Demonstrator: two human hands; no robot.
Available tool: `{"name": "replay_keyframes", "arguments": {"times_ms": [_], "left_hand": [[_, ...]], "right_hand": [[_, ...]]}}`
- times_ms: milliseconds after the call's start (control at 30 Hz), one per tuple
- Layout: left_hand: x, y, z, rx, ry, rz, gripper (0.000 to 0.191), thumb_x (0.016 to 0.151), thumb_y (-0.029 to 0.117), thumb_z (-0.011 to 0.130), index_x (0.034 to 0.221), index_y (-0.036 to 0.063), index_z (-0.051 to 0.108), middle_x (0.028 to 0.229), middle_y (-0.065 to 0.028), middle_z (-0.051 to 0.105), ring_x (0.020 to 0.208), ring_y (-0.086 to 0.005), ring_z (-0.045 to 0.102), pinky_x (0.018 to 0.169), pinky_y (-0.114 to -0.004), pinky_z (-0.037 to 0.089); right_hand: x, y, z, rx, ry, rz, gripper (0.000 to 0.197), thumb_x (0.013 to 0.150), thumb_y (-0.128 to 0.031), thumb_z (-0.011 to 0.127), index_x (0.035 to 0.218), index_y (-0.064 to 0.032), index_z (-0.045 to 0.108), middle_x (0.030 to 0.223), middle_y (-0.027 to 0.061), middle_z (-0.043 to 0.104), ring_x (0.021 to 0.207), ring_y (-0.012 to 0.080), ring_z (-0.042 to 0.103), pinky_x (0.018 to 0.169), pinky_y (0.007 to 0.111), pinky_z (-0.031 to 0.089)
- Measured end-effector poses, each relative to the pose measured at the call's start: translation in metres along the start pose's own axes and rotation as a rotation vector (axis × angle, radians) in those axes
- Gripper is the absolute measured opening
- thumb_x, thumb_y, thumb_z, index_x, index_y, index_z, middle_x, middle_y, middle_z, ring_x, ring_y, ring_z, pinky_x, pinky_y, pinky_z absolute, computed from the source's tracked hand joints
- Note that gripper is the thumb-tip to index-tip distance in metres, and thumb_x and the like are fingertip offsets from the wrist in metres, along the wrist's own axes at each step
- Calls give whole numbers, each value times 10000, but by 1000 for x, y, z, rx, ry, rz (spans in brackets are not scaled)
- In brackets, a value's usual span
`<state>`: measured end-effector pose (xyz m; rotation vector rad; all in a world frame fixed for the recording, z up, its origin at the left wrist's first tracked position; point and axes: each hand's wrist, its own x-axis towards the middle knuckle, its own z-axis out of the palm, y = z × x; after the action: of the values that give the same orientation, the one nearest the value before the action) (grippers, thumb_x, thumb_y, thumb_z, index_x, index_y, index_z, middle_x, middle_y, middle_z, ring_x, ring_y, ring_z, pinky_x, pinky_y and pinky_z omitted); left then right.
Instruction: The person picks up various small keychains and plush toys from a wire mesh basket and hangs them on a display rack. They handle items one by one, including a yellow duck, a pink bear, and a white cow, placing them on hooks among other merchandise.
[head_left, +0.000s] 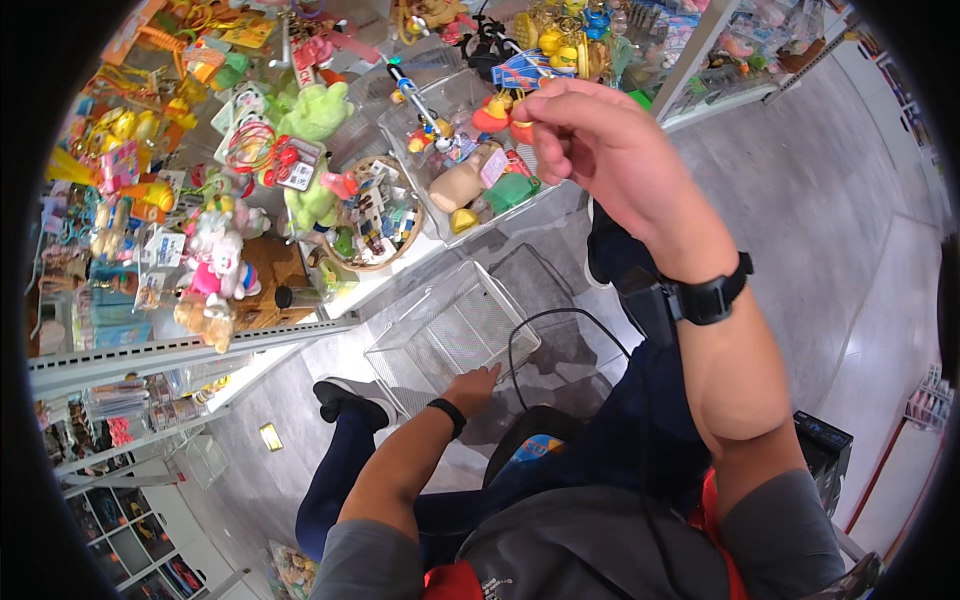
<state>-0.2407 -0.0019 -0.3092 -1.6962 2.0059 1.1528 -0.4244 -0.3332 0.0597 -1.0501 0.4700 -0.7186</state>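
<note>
My left hand (474, 390) is at the near rim of an empty wire mesh basket (450, 330) on the floor, its fingers over the edge. My right hand (600, 142) is raised at the shelf front, fingers curled, beside red-and-yellow duck charms (495, 112) hanging from a display hook. Whether its fingertips hold a charm is hidden. Beneath the charms, a mesh bin (450, 240) on the shelf holds a beige soft toy (465, 180), a green item (514, 193) and small trinkets. Left of that bin, a round wicker basket (409, 244) contains small carded goods.
Green plush toys (319, 112) and packaged trinkets hang at the left. A metal shelf rail (195, 354) juts out low on that side. A black cable (562, 310) loops near the floor basket. A gold-coloured object (271, 436) lies on the floor.
</note>
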Motion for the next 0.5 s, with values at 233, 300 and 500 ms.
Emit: {"name": "replay_keyframes", "arguments": {"times_ms": [233, 300, 500], "left_hand": [[29, 31, -17, 77, 80, 122, 594, 957, 89, 481, 1541, 49, 380, 1076, -181, 677, 889, -367, 715, 742, -493, 579], [44, 40, -21, 128, 56, 138, 586, 956, 85, 478, 1533, 34, 387, 1049, -179, 681, 856, -370, 719, 706, -491, 580], [96, 84, -55, 94, -38, 134, 665, 924, 70, 480, 1573, 55, 336, 1173, -226, 667, 993, -403, 704, 794, -516, 579]], "right_hand": [[-26, -28, -31, 3, 29, -44, 201, 1031, -212, 531, 992, -38, 624, 693, -8, 518, 622, 104, 439, 622, 287, 357], [-24, -30, -32, 3, 46, -28, 198, 1030, -212, 534, 988, -39, 621, 689, -6, 519, 623, 105, 446, 625, 287, 365], [-29, -28, -33, 6, 68, 4, 187, 1013, -203, 559, 984, -29, 620, 675, 29, 560, 602, 124, 514, 615, 286, 425]]}}
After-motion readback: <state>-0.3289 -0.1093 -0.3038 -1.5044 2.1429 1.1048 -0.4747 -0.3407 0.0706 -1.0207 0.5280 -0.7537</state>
